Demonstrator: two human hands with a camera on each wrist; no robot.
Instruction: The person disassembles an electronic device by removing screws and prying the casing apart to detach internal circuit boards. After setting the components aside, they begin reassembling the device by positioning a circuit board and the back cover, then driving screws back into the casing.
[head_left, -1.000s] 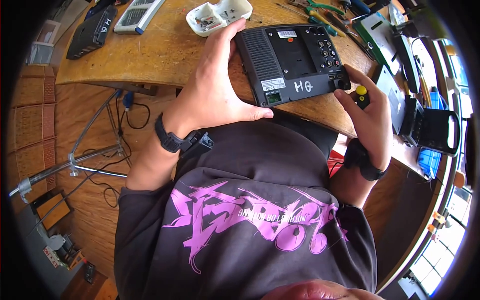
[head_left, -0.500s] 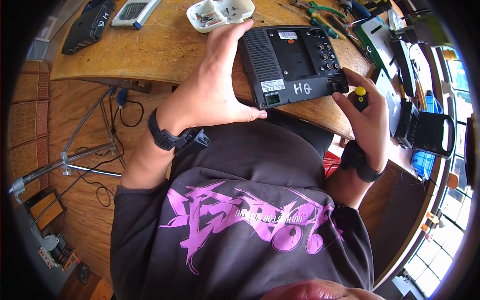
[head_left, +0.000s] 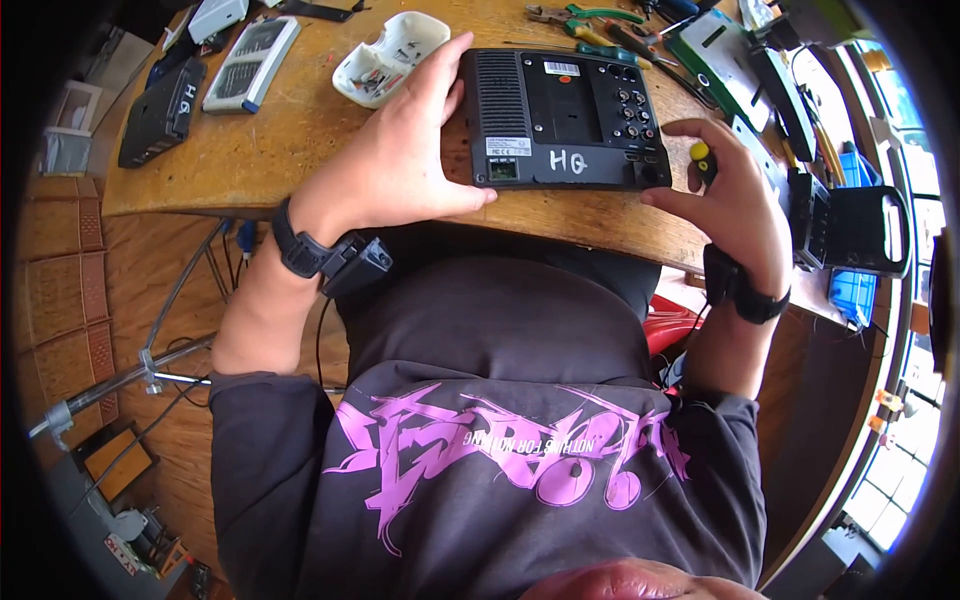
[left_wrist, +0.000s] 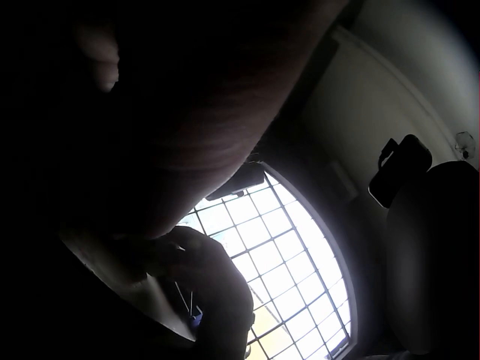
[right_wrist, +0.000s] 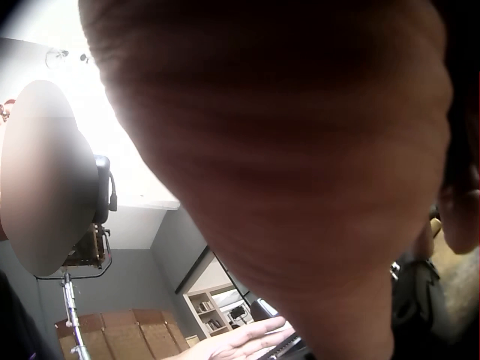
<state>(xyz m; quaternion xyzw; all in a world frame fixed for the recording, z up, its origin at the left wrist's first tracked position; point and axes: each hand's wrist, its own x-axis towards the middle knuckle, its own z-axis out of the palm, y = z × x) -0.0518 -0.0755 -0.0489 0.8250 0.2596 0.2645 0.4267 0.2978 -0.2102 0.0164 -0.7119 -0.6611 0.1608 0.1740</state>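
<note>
A black field monitor (head_left: pixel 570 120), its back up and "HQ" marked on it in white, is at the wooden workbench's front edge in the head view. My left hand (head_left: pixel 400 160) holds its left side, thumb at the lower corner and fingers reaching the top edge. At the right side my right hand (head_left: pixel 735 190) has its thumb by the lower corner. That hand's curled fingers keep a screwdriver with a yellow-and-black handle (head_left: pixel 703 160) against the palm; its blade is hidden. Both wrist views are mostly filled by dark, close skin.
A white tray (head_left: pixel 350 80) of screws and small parts stands behind my left hand. Left of it lie a bit case (head_left: pixel 250 65) and a black "HQ" device (head_left: pixel 165 110). Pliers (head_left: pixel 590 14) and other hand tools lie behind the monitor. A green-edged panel (head_left: pixel 725 65) is at right.
The monitor has turned from a slant to nearly square with the bench edge and shifted slightly left in view. Both hands have moved with it, and the screwdriver stays in my right hand.
</note>
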